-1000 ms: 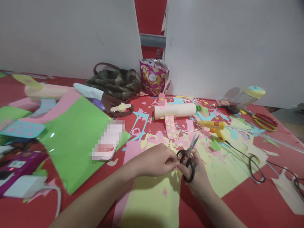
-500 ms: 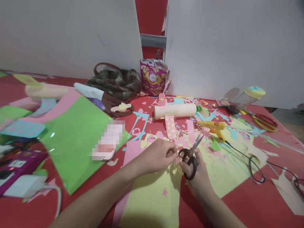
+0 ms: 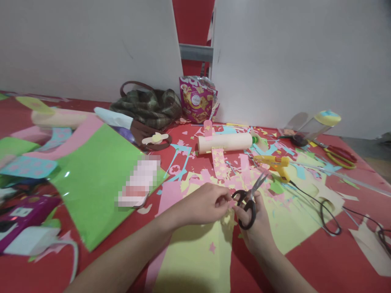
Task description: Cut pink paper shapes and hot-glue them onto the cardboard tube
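Note:
My right hand point(image 3: 255, 228) grips black-handled scissors point(image 3: 249, 199), fingers through the loops, blades shut and pointing up and to the right. My left hand point(image 3: 203, 203) is closed in a pinch right beside the scissor handles, holding a tiny pink paper scrap point(image 3: 232, 203). Both hands hover over a yellow paper sheet point(image 3: 198, 252) lying on the red table point(image 3: 320, 260). Beyond them lies a cream paper roll point(image 3: 224, 142) with a pink star-patterned strip point(image 3: 220, 162) hanging from it.
A yellow glue gun point(image 3: 275, 163) with a black cord point(image 3: 326, 211) lies to the right, with red-and-yellow scissors point(image 3: 339, 154) farther back. A green sheet point(image 3: 97, 179), a phone, a plaid bag point(image 3: 149, 106) and a snack packet point(image 3: 198, 97) are on the left and rear. Paper scraps litter the centre.
The scissors tilted farther right and their tips rose slightly. My left hand stayed pinched next to the handles, shifting a little with them.

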Available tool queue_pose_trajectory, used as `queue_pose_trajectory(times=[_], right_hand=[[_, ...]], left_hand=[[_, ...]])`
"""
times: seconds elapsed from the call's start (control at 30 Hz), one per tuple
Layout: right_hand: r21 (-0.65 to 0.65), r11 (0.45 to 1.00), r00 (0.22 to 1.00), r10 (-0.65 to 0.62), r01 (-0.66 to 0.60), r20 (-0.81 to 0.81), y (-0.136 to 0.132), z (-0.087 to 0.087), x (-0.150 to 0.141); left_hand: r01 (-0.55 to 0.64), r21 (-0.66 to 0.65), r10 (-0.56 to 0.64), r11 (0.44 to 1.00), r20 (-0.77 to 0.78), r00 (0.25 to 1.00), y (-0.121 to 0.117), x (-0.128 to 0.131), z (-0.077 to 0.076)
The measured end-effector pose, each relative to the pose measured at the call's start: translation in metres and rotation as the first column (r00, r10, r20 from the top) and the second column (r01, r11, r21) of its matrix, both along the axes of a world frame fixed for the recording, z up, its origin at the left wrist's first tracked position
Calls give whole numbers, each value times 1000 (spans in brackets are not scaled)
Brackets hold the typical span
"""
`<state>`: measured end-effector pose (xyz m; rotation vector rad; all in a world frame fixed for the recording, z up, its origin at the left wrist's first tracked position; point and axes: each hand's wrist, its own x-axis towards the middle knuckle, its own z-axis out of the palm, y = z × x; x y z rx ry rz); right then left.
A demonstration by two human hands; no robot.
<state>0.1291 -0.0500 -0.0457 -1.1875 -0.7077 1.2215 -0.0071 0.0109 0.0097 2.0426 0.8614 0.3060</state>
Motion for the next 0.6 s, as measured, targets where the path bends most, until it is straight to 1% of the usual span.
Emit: queue_pose_trajectory(times=[0.17,0.43,0.53,0.6], right_hand=[[19,1000,1000,-14,14,-21,1,-1,0],[16,1000,1000,-1,2,-30,0,0,1],[4,1000,999,27,-27,-37,0,2,0],[-14,997,996,81,-82,-47,0,4,-1]], left_hand=[[-3,3,3,1000,20,1000,-2,4,-2],[-58,4,58,998,26,998,-4,9,-11],[-86,7,86,996,39,996,-3,8,-9],[-126,15,125,992,51,991,0,5,-7]])
